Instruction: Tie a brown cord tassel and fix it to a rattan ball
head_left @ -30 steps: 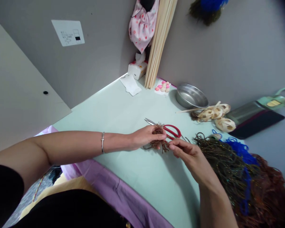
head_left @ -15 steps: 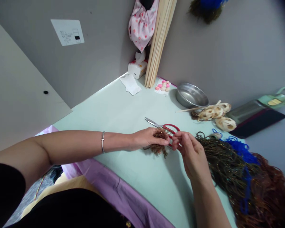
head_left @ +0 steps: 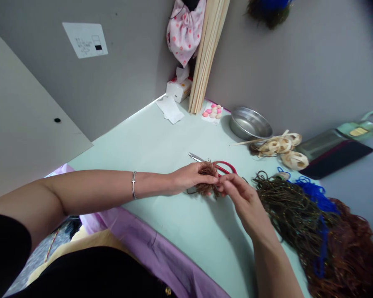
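My left hand [head_left: 189, 178] is closed around a small brown tuft of cord [head_left: 207, 170] just above the pale green table [head_left: 161, 140]. My right hand [head_left: 240, 198] meets it from the right, its fingertips pinched on the tuft's strands. Red-handled scissors [head_left: 225, 166] lie on the table right behind both hands, blades pointing left. A silver bracelet sits on my left wrist.
Piles of olive, blue and brown cord [head_left: 304, 215] cover the table's right side. Behind stand a metal bowl [head_left: 250, 124], woven straw pieces [head_left: 282, 149], pink and white pellets [head_left: 214, 111], a tissue box [head_left: 178, 87], leaning wooden slats [head_left: 207, 54] and a dark tray [head_left: 332, 151]. Purple cloth [head_left: 136, 240] hangs at the near edge.
My right hand rose toward the scissors, then came back down and left to pinch the tuft again. My left hand kept its hold with slight shifts.
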Tool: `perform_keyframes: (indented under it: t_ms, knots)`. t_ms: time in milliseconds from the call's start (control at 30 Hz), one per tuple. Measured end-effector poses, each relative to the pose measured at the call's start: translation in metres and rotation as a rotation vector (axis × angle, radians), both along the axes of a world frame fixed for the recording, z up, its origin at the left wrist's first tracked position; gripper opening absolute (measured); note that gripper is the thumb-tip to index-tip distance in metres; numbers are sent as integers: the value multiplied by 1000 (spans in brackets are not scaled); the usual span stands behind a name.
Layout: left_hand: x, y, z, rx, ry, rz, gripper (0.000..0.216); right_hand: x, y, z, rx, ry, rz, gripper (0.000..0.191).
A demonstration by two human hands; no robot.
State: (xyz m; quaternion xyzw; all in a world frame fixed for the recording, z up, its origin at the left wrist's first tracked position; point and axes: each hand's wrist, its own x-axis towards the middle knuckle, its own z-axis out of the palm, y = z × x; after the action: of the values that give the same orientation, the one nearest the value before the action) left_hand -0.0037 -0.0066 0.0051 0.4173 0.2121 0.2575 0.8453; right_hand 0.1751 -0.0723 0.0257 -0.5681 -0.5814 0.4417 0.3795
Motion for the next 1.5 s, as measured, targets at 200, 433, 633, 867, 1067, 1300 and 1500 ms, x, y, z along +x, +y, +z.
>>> perform_keyframes:
  t_ms: [200,433,633,867,1067,1300,1500]
  knots:
    - [-1,1,-2,16,42,-40,20,1,0,-4,41,-10,-77,25]
    - [0,-1,-2,23,29,2,19,0,0,-5,-1,-38,-13,39]
    - [0,-1,1,56,33,-12,17,-6,2,-6,3,31,-54,26]
    - [-1,0,-1,60,50,-7,13,-5,1,-9,-6,125,-110,16]
    - [0,0,-6,104,118,-24,8,-12,0,-7,1,125,-130,15]
    - [0,1,-2,26,57,7,10,-13,1,-7,-5,146,-151,13]
    - [0,1,-7,94,111,-17,14,-13,-1,-8,31,136,-171,10]
